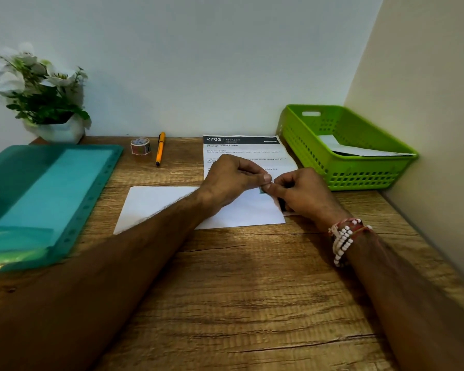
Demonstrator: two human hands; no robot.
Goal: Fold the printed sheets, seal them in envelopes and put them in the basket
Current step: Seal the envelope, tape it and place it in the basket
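**Both hands meet over the envelope**

On the wooden desk [252,290], our left hand [233,180] and right hand [303,194] come together above the right end of a white envelope [158,207]. The fingers of both pinch a small teal sticker [262,190]. Just behind lies a printed sheet [241,148], partly covered by our left hand. At the far right, the green basket [359,180] holds a second envelope [359,150].

White bead strands [342,246] and red thread [356,223] on the right wrist [328,214]
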